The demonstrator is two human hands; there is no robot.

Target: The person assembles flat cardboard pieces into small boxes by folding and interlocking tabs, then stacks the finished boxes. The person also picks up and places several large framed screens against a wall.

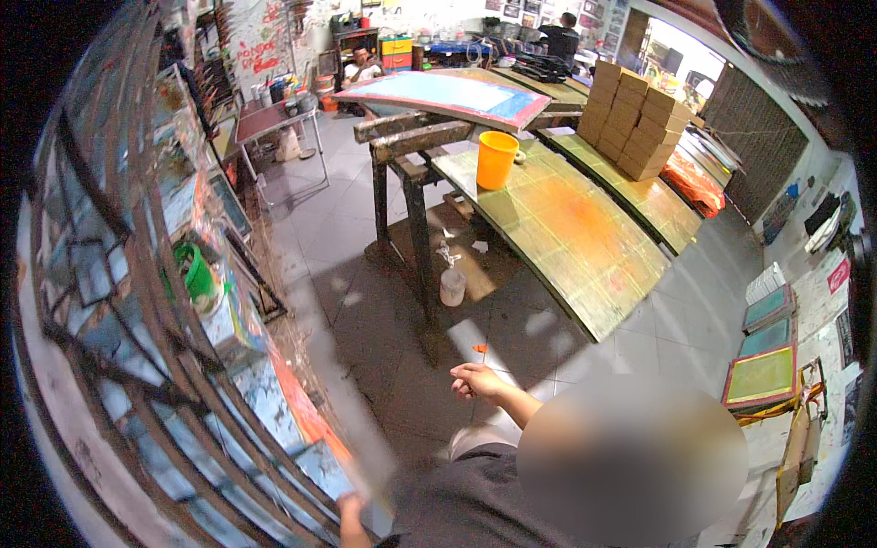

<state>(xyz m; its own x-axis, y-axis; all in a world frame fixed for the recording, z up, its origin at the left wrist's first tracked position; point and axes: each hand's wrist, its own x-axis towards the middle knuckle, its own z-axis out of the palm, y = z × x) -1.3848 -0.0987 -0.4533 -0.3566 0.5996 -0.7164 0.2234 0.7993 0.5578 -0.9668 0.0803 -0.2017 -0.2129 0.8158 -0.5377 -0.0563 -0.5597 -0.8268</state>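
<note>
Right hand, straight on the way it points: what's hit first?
Probably the dark rack on the left: the right hand points that way, across the grey floor. Depth is unclear, so that's tentative.

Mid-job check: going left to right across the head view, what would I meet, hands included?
Green bucket → folding table → left hand → coloured drawers → right hand → boxes → yellow panel.
</note>
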